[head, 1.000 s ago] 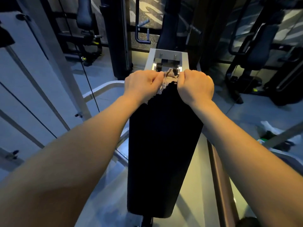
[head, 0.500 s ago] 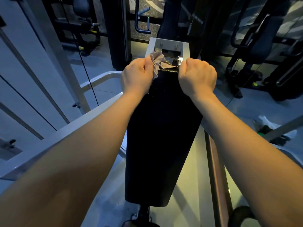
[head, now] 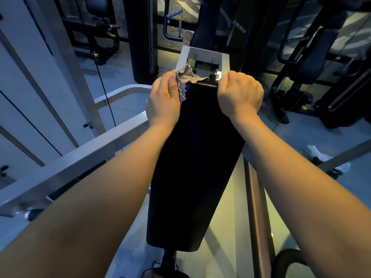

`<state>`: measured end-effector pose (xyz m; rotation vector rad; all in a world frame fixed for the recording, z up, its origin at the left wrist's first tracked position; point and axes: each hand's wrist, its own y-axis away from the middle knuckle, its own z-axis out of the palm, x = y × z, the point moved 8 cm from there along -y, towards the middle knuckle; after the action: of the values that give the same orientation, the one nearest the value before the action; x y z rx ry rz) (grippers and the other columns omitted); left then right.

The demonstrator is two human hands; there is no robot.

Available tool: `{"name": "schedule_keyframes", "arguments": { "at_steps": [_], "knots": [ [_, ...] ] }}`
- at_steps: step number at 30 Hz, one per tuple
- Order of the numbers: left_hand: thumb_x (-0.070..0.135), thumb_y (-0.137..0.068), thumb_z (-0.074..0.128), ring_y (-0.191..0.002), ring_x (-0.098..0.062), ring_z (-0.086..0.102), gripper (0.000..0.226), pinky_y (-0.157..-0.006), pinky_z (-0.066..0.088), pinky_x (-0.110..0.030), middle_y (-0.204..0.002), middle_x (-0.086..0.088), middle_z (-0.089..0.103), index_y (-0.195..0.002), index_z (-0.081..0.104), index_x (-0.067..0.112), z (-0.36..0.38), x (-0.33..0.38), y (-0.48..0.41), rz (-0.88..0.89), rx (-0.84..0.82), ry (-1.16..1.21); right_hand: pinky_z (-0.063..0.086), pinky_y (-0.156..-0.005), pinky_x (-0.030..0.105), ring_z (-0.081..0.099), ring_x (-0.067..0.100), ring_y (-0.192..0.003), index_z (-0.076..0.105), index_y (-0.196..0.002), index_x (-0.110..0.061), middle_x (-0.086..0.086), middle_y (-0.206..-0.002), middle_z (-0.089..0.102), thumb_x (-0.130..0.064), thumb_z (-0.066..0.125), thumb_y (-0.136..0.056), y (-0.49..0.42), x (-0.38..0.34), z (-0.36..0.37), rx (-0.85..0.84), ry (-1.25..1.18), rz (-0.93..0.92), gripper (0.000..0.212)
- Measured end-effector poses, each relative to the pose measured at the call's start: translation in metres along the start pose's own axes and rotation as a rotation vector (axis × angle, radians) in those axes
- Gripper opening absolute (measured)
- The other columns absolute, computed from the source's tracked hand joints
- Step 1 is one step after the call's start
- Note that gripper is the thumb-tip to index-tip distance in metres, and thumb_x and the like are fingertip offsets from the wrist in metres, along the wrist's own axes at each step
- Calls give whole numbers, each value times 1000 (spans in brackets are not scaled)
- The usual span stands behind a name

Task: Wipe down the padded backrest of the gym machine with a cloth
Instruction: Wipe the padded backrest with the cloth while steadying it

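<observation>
The black padded backrest (head: 192, 157) runs away from me down the middle of the view, narrowing toward its far top end. My left hand (head: 163, 99) grips a crumpled grey cloth (head: 186, 77) at the pad's top left corner. The cloth lies bunched over that top edge. My right hand (head: 240, 93) is curled into a fist around the pad's top right corner, beside a silver bolt head. A grey metal bracket (head: 202, 55) sits just beyond the pad's top.
A grey metal frame bar (head: 80, 157) crosses under my left forearm, with a curved rail (head: 118, 93) behind it. A brown rail (head: 257, 197) runs along the pad's right side. Dark gym machines stand at the back and far right. White shoes (head: 321, 157) lie on the floor.
My hands moved apart from the centre to the pad's two top corners. The cloth went with my left hand and opened out over the top left edge.
</observation>
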<state>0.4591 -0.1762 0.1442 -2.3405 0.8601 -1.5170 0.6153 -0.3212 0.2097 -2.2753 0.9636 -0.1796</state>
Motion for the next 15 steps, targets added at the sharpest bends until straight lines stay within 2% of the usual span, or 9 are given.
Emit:
{"name": "schedule_keyframes", "arguments": {
  "at_steps": [2,4,6,8,9,12,15],
  "knots": [
    [52,-108,18,-104,-24,64,46,-77,50,-35,-130,2,62,-139,50,41,0,-4,4,-52,-11,7,30,-65,37,46,25,-70,51,-75,-19,1,-74,51,-34,33,-99,1,-1,-1,-2,2,-1,34],
    [56,-106,15,-98,-24,66,45,-75,54,-38,-121,0,66,-139,44,47,0,-16,12,-131,-26,39,31,-65,37,45,27,-70,50,-76,-18,2,-75,50,-33,33,-100,2,-2,-2,1,7,-1,33],
    [55,-107,17,-85,-24,67,40,-66,51,-36,-94,2,67,-130,47,41,-1,-34,27,-229,-53,78,30,-64,37,44,28,-69,50,-75,-18,3,-75,49,-32,33,-99,3,-2,-4,11,2,-5,33],
    [49,-109,23,-80,-25,65,32,-64,48,-38,-81,3,62,-112,48,31,-2,-48,46,-301,-89,142,30,-64,37,43,28,-68,49,-75,-18,4,-75,49,-32,33,-99,4,-3,-5,19,3,-7,32],
    [48,-109,25,-78,-24,65,30,-65,50,-39,-80,2,62,-109,47,28,-3,-49,51,-310,-114,171,30,-64,37,43,28,-68,49,-76,-19,4,-75,49,-32,33,-99,5,-3,-6,19,11,-8,32],
    [40,-109,36,-78,-19,64,25,-68,52,-36,-85,-1,66,-117,52,21,-5,-60,51,-331,-185,224,30,-64,37,44,27,-68,50,-77,-20,4,-75,50,-33,32,-100,6,-4,-6,18,24,-11,31],
    [19,-104,46,-92,-23,66,14,-84,54,-45,-97,-4,71,-110,59,18,-19,-62,43,-230,-260,201,33,-63,37,46,28,-68,50,-76,-19,5,-75,51,-33,32,-99,6,-5,-7,31,12,-17,32]
  ]
}}
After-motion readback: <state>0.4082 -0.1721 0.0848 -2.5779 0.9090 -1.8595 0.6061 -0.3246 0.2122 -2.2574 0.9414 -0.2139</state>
